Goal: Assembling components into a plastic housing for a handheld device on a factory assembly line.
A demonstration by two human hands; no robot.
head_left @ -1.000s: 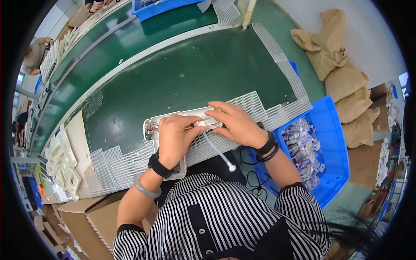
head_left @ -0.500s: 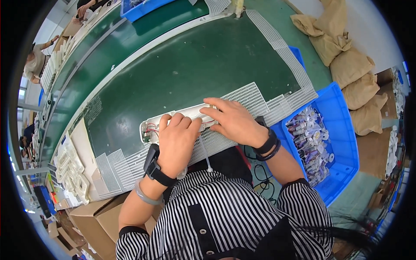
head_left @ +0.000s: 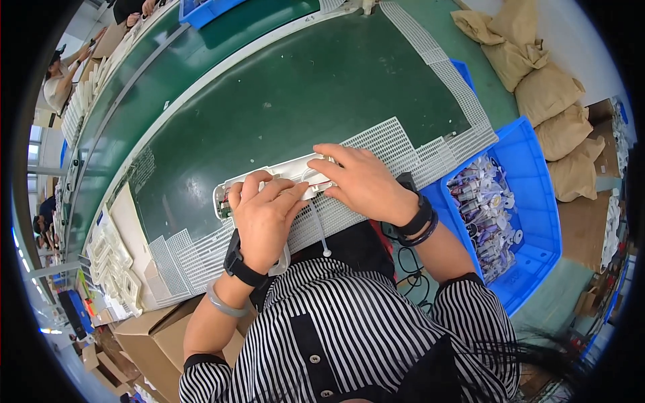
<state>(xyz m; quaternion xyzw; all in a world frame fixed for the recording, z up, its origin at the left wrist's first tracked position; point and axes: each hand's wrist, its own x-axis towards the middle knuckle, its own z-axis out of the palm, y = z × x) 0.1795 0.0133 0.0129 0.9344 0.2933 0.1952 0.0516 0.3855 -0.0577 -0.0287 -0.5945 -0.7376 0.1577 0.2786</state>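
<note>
We see the long white plastic housing (head_left: 269, 185) lying on the white perforated grid mat (head_left: 396, 144) at the near edge of the dark green conveyor belt (head_left: 295, 87); our left hand (head_left: 264, 216) lies curled over its middle, fingers pressing down on it; our right hand (head_left: 363, 183) covers its right end, fingers bent and gripping there; a thin white cable (head_left: 319, 228) hangs from it toward our striped shirt; a blue plastic bin (head_left: 531, 201) of bagged parts sits to our right.
</note>
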